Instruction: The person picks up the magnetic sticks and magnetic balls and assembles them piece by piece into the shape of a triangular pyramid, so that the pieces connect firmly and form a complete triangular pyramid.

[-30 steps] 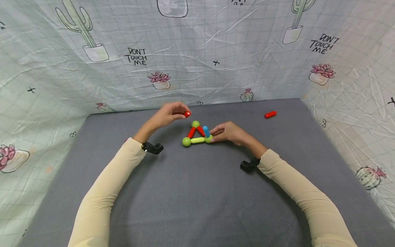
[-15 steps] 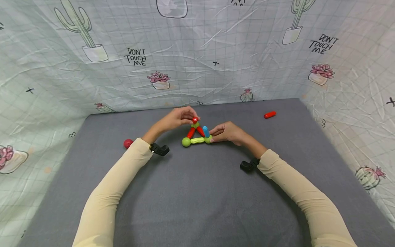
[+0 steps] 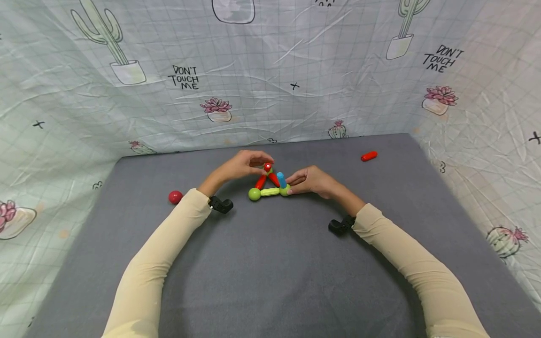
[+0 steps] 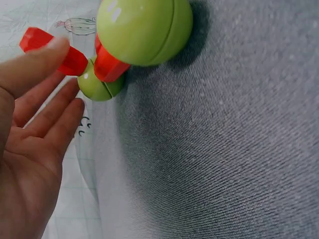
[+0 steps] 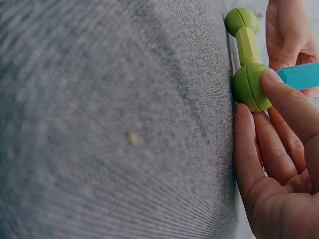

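Note:
A triangle of sticks and balls lies on the table: three green balls, joined by two red sticks and a yellow-green stick [image 3: 270,192]. My left hand [image 3: 242,167] pinches another red stick [image 4: 74,62], which stands upright with its lower end at the far green ball [image 4: 98,85]. The near left green ball [image 3: 254,194] is untouched by either hand. On the right, my right hand [image 3: 316,182] grips the near right green ball [image 5: 247,88] between thumb and fingers. A blue stick [image 3: 281,180] stands up from that ball.
A loose red stick [image 3: 369,156] lies at the back right of the grey table [image 3: 270,263]. A red ball [image 3: 175,197] sits left of my left forearm. Behind the table hangs a patterned cloth [image 3: 262,70].
My left hand has moved right with the red stick, from beside the triangle onto its far ball. The red ball, mostly covered by the sleeve before, is uncovered. My right hand stays put.

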Tool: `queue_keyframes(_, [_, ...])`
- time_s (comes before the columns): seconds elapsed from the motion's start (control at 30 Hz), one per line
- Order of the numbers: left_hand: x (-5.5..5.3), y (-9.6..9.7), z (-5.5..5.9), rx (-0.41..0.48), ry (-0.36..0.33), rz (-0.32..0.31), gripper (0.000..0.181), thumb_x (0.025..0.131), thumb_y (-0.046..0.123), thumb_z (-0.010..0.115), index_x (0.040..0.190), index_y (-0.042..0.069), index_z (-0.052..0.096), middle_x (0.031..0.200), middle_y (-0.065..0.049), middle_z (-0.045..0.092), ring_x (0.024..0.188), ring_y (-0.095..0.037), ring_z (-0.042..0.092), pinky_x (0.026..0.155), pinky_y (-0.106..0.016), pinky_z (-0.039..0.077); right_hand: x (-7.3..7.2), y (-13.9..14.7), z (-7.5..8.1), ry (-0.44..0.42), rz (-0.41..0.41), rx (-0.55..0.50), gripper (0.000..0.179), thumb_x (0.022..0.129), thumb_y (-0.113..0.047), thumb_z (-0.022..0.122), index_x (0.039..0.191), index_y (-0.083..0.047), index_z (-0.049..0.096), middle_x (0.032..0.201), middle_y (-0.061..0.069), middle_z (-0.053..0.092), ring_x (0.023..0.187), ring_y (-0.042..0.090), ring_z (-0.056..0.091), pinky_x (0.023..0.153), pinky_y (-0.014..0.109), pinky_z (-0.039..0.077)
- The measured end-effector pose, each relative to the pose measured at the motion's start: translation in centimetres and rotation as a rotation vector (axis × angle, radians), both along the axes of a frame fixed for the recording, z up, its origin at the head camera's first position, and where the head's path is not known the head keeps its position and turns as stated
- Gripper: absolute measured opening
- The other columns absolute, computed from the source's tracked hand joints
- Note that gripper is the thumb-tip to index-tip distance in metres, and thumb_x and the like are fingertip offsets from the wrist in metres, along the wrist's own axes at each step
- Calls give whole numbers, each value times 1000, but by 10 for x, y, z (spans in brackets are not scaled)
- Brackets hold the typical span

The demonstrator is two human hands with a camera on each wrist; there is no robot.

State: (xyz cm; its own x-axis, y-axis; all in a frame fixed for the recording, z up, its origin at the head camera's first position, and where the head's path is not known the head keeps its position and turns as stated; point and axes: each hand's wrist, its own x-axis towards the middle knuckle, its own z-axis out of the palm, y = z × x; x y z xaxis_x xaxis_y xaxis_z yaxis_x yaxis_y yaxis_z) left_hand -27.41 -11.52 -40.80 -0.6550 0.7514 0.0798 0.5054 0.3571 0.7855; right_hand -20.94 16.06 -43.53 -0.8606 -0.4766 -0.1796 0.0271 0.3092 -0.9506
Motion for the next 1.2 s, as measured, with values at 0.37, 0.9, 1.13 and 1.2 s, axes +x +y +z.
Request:
queue_keyframes(0.37, [-1, -1, -6, -91, 234, 36, 27, 95, 13, 74, 121, 6, 75, 118, -7, 74, 95, -15, 65, 81, -28, 50, 1, 0, 0, 4, 1, 19, 40, 85, -5, 83, 123, 0, 72, 122, 15, 72, 111, 23, 69, 88, 32, 59])
queue_keyframes(0.9, [12, 6, -3, -158, 436, -22, 31, 89, 6, 78, 120, 3, 75, 121, -13, 73, 115, -28, 68, 98, -43, 55, 0, 1, 3, 25, 17, 17, 38, 87, -5, 80, 123, 4, 70, 123, 18, 71, 112, 23, 69, 88, 32, 59])
queue_keyframes(1.13, [10, 3, -8, -100, 440, 2, 30, 89, 8, 79, 119, 4, 76, 118, -10, 74, 113, -25, 69, 96, -41, 55, 1, 1, 4, 22, 21, 15, 39, 88, -4, 80, 125, 4, 69, 123, 19, 71, 111, 23, 69, 89, 34, 59])
queue_keyframes(1.2, [9, 3, -8, -89, 413, 9, 30, 90, 8, 78, 119, 4, 76, 118, -9, 74, 111, -24, 69, 94, -41, 56, 1, 1, 3, 21, 20, 17, 39, 88, -5, 80, 125, 4, 69, 122, 18, 71, 111, 22, 69, 89, 33, 59])
